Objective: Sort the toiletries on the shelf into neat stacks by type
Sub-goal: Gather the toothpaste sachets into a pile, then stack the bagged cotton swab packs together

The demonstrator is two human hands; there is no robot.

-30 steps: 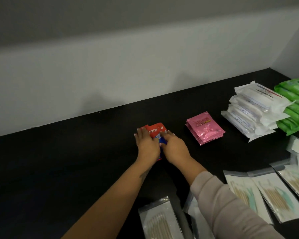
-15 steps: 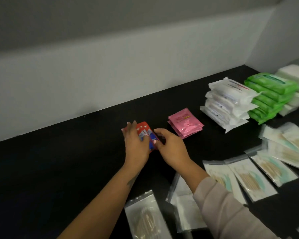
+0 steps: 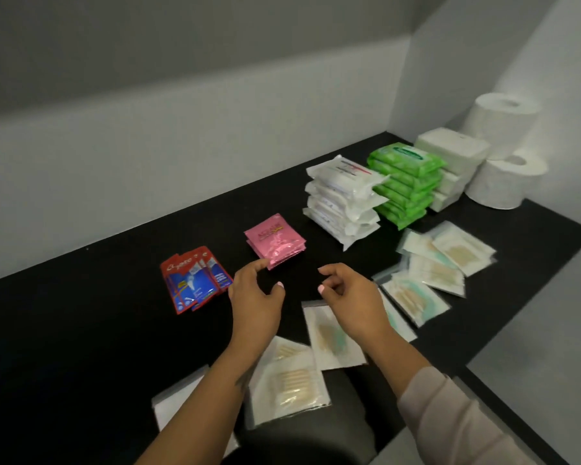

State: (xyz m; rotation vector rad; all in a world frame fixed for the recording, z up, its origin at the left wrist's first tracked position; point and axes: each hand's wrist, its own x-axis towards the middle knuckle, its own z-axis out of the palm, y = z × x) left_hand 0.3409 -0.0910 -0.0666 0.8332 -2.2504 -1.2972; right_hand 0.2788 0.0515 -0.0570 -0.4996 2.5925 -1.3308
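With loosely spread, empty fingers on the left hand (image 3: 255,297) and right hand (image 3: 349,297), the scattered clear packets (image 3: 336,337) are judged next to be gathered and stacked.

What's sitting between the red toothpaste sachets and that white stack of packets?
In the head view, the pink sachets lie between the red toothpaste sachets and the white stack of packets, with bare black shelf on either side.
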